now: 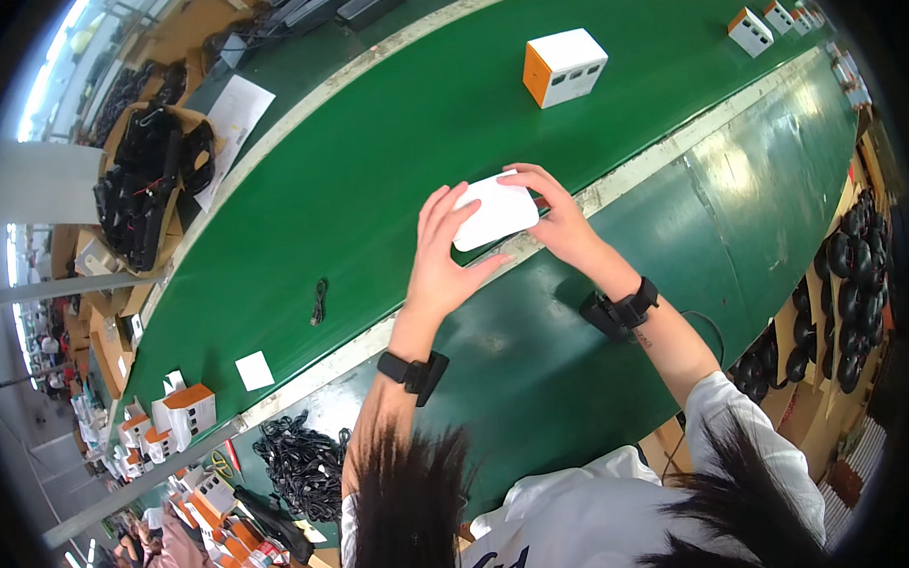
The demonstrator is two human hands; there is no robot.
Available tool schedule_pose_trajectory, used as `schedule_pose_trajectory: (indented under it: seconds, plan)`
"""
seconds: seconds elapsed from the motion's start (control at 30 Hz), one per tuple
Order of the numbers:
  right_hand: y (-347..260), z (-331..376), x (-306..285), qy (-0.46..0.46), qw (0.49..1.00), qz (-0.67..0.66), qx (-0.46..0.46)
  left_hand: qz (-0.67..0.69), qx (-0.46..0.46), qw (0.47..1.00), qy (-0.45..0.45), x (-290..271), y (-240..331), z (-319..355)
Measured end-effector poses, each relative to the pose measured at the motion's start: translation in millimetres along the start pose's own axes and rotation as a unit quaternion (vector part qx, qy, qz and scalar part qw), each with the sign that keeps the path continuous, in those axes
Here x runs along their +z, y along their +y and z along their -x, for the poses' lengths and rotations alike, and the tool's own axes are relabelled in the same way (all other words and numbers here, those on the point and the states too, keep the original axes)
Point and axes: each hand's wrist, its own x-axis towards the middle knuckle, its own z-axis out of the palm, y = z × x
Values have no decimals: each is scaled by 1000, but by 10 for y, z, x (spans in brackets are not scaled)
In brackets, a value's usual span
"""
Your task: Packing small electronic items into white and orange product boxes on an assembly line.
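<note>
A white, flat-looking rectangular piece with rounded corners point(497, 214) is between my hands, over the near rim of the green belt; its exact kind does not show. My left hand point(442, 256) has its fingers on the piece's left side, with the thumb stretched out below it. At the opposite end, my right hand point(565, 225) grips the piece, fingers over the upper edge and thumb by the lower right corner. A small bundled black cable point(319, 302) lies on the belt to the left, and a white square sheet point(254, 371) lies farther left.
Ahead on the green belt point(391, 186) stands a white and orange box point(572, 68), with more boxes point(750, 33) at the far right. A heap of black cables point(303, 465) sits near my left arm. Several boxes point(189, 411) and another person's pink sleeve point(179, 559) are at left.
</note>
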Motion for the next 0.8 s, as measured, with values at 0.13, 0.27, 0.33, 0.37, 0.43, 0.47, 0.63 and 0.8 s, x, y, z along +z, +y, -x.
schedule_pose_trajectory:
  seconds: [0.13,0.27,0.33,0.37,0.43,0.47,0.63,0.8]
  plan:
    - [-249,-43,-221,-117,992,-29,26,-40,7,999,-21,-31,-160,-3]
    - [-90,-9,-257,-68,997,24,-40,-86,41,995,-19,105,-184,-29]
    - [2,10,-289,-57,996,37,-55,-114,51,992,-24,128,-142,-59]
    - [47,14,-306,-46,995,51,-72,-113,51,992,-26,144,-128,-75]
    - [58,-7,-326,-46,994,63,-79,-136,57,989,-26,149,-110,-95]
    - [61,-17,-341,-47,992,78,-87,-136,57,989,-28,163,-113,-102]
    - [72,-47,-434,-54,994,30,-95,-199,98,975,-34,222,-135,-144]
    - [77,-121,-530,-62,993,17,-100,-198,100,974,-45,190,-80,-267]
